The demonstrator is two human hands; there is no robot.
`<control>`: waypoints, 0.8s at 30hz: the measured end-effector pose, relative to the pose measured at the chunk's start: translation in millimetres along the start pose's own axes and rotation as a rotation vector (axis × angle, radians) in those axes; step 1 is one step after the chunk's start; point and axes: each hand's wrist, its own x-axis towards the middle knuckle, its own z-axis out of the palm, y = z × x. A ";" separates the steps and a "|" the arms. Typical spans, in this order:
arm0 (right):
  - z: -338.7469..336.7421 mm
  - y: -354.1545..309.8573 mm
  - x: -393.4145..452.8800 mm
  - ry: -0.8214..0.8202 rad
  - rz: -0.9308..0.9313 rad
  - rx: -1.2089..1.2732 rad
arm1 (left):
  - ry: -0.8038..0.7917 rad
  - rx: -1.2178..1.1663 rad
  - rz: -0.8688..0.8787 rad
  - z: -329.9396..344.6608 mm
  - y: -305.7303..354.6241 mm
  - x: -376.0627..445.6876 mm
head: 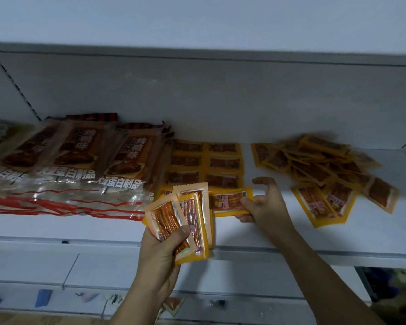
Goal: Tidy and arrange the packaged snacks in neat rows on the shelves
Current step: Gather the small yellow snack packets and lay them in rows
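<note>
My left hand [161, 248] grips a fanned stack of small orange snack packets [188, 221] just above the front of the white shelf [338, 231]. My right hand [265, 204] pinches one orange packet [227, 201] by its right end and holds it flat on the shelf, at the front of two neat columns of the same packets [206, 163]. A loose, jumbled heap of orange packets [326, 170] lies to the right of my right hand.
Large clear bags of brown snacks with red edges [80, 165] lie overlapped on the left half of the shelf, touching the neat columns. The grey back panel [220, 97] rises behind. A lower shelf level [103, 299] holds a few small items.
</note>
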 end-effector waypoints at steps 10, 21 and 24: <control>11.9 -4.7 -8.5 0.107 -0.168 -0.640 | 0.012 -0.011 0.030 -25.5 4.2 -44.8; 42.8 -22.0 -60.4 0.181 -0.448 -0.575 | 0.021 -0.024 0.002 -55.8 24.2 -71.3; 52.6 -41.1 -93.5 -0.152 -0.567 -0.380 | 0.000 -0.001 -0.005 -61.1 27.3 -76.0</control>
